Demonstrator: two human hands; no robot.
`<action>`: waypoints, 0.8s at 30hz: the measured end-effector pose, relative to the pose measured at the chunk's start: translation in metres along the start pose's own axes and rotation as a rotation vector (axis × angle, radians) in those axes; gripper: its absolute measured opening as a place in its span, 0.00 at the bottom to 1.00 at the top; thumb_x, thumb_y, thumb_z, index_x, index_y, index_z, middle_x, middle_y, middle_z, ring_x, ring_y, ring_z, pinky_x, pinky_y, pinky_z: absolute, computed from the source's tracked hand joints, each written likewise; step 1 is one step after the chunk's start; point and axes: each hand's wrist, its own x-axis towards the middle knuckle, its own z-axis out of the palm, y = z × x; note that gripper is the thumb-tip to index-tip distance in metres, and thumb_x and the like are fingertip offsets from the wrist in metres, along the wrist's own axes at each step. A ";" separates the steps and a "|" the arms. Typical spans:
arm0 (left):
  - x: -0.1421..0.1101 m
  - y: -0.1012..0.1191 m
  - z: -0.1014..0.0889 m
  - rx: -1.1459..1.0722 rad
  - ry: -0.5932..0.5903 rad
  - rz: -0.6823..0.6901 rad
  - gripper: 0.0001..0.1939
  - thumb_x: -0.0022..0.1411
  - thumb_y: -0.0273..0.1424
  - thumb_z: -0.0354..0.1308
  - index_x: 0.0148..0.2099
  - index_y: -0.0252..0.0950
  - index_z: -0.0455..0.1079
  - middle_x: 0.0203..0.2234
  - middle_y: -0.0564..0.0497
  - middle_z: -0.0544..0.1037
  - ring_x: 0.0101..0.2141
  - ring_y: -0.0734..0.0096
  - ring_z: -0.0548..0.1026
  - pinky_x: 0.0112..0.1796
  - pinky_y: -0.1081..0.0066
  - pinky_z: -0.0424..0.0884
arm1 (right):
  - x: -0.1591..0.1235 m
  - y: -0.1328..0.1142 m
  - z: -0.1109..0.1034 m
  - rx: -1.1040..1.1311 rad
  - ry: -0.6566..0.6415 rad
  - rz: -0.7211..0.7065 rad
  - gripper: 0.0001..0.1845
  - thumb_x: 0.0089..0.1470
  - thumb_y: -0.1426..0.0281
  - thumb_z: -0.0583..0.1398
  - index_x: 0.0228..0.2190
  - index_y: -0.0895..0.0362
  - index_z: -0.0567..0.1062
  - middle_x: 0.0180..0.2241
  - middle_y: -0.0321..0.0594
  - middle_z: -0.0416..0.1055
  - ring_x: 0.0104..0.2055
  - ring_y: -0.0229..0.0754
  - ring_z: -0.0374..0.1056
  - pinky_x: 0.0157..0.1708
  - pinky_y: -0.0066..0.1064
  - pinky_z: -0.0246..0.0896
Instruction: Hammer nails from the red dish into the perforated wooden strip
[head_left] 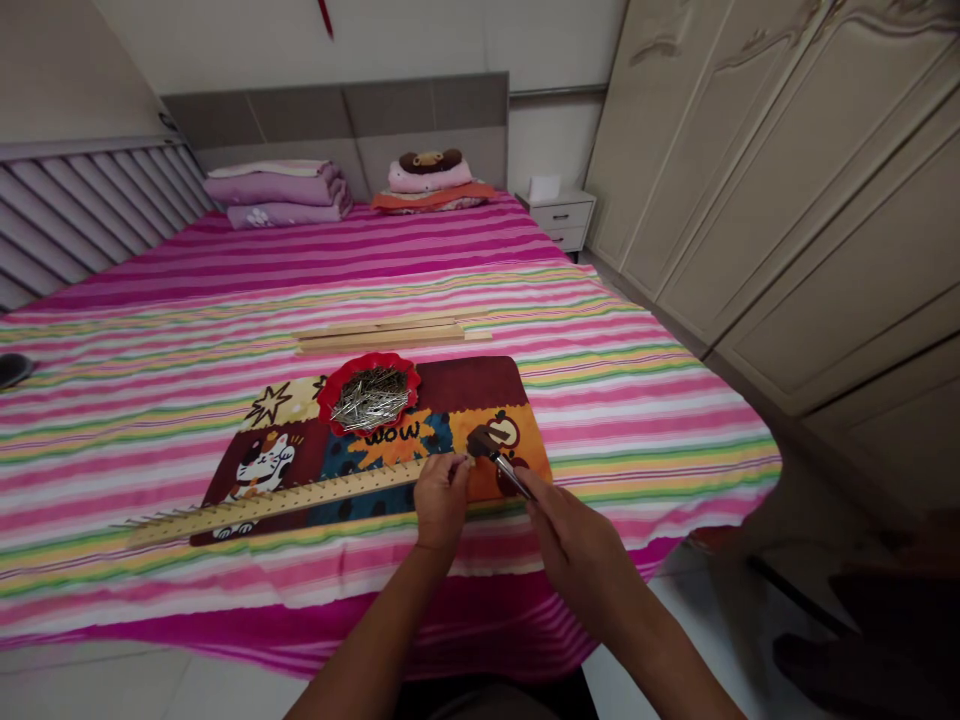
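Observation:
My right hand (574, 540) is wrapped around the handle of a hammer (511, 474) with a dark head and a shiny metal shaft. The head is close to the fingertips of my left hand (439, 508), which are pinched together at the right end of a long wooden strip (330, 491). What those fingers hold is too small to make out. Along the strip stand several nails, with small holes or dots between them. Beneath it lies a colourful printed mat (472, 384). A red scalloped bowl (328, 402) full of loose nails (373, 398) rests on the mat behind the strip.
More wooden strips (390, 338) lie on the striped bedsheet (600, 400) beyond the mat. Folded bedding (277, 190) and a pink pillow stack (430, 180) are by the headboard (420, 110). A nightstand (562, 218) and wardrobe (750, 180) stand to the right.

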 end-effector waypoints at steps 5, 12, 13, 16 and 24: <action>-0.001 0.004 -0.001 0.029 0.001 0.005 0.04 0.54 0.30 0.57 0.30 0.37 0.72 0.27 0.51 0.74 0.32 0.71 0.71 0.37 0.71 0.67 | 0.010 -0.004 -0.002 -0.012 -0.033 -0.011 0.24 0.61 0.73 0.46 0.58 0.56 0.59 0.40 0.48 0.74 0.39 0.47 0.72 0.36 0.37 0.70; -0.001 0.004 -0.001 0.077 0.001 0.014 0.05 0.55 0.29 0.55 0.28 0.38 0.71 0.25 0.52 0.72 0.30 0.71 0.70 0.34 0.72 0.66 | 0.004 0.003 0.005 0.071 -0.059 -0.003 0.23 0.61 0.73 0.47 0.56 0.55 0.61 0.45 0.48 0.73 0.44 0.48 0.72 0.41 0.41 0.69; 0.000 0.004 0.000 0.084 -0.003 0.009 0.05 0.55 0.29 0.55 0.28 0.38 0.71 0.25 0.52 0.72 0.30 0.70 0.70 0.34 0.72 0.66 | 0.000 0.003 0.004 0.122 -0.035 -0.006 0.22 0.61 0.72 0.47 0.56 0.54 0.61 0.47 0.47 0.72 0.46 0.48 0.71 0.42 0.41 0.69; -0.001 0.004 0.000 0.075 -0.015 0.013 0.06 0.54 0.27 0.54 0.30 0.38 0.72 0.27 0.50 0.73 0.31 0.69 0.71 0.34 0.71 0.66 | -0.014 0.005 0.003 0.295 -0.016 0.029 0.21 0.61 0.69 0.48 0.55 0.51 0.64 0.46 0.42 0.74 0.46 0.45 0.71 0.43 0.36 0.69; -0.007 -0.001 -0.045 0.071 -0.059 0.054 0.07 0.54 0.33 0.54 0.32 0.39 0.74 0.28 0.50 0.75 0.32 0.68 0.72 0.36 0.70 0.68 | -0.073 0.031 0.038 0.530 -0.151 0.307 0.20 0.59 0.63 0.51 0.51 0.51 0.70 0.35 0.38 0.78 0.35 0.43 0.74 0.36 0.30 0.70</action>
